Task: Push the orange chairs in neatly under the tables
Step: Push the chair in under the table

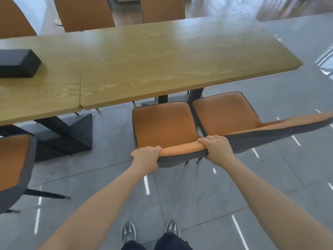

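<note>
An orange chair [163, 123] with a grey back shell stands in front of me, its seat's front edge just at the edge of the wooden table [162, 60]. My left hand [146, 156] grips the left end of its backrest top. My right hand [217, 147] grips the right end. A second orange chair [223, 112] stands right beside it, its seat also mostly out from under the table. A third orange chair [12, 159] stands at the left, away from the adjoining table [36, 92].
A black box [18, 63] lies on the left table. Three more orange chair backs [84, 13] line the far side. Black table bases [72, 130] stand on the grey tiled floor. My shoes [128, 231] are at the bottom.
</note>
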Motion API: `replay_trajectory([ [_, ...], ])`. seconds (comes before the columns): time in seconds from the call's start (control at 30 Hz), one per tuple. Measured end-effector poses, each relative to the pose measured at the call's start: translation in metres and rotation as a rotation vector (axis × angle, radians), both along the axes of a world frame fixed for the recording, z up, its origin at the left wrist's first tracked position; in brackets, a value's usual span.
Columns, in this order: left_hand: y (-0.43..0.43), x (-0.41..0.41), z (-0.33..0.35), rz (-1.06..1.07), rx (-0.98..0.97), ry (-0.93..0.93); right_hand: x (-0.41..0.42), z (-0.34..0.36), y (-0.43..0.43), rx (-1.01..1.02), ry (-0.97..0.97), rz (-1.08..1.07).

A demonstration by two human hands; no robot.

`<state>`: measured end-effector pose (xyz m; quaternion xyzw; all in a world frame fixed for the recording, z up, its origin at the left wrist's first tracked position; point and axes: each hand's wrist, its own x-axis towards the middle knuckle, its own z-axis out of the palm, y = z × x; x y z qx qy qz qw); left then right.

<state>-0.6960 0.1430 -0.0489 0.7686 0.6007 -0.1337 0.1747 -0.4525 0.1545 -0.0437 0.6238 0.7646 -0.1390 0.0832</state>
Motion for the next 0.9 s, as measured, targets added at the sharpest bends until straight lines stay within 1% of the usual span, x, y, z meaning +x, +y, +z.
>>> replay_trajectory([
  [0.1, -0.003, -0.003, -0.001, -0.030, 0.021, 0.021, -0.001, -0.003, -0.004, 0.057, 0.029, 0.008],
  [0.2, -0.010, -0.017, -0.003, -0.072, 0.037, 0.025, -0.008, -0.005, -0.012, 0.047, 0.070, 0.057],
  [0.43, -0.032, -0.068, -0.007, -0.046, 0.061, -0.078, -0.045, -0.007, -0.043, -0.001, 0.110, 0.162],
  [0.53, -0.041, -0.097, -0.008, -0.019, 0.079, -0.090, -0.072, -0.006, -0.054, -0.022, 0.132, 0.173],
  [0.7, -0.060, -0.152, -0.006, 0.029, 0.066, -0.108, -0.128, -0.005, -0.062, -0.052, 0.113, 0.224],
  [0.9, -0.088, -0.231, -0.003, 0.142, 0.074, -0.163, -0.208, -0.008, -0.065, -0.065, 0.129, 0.315],
])
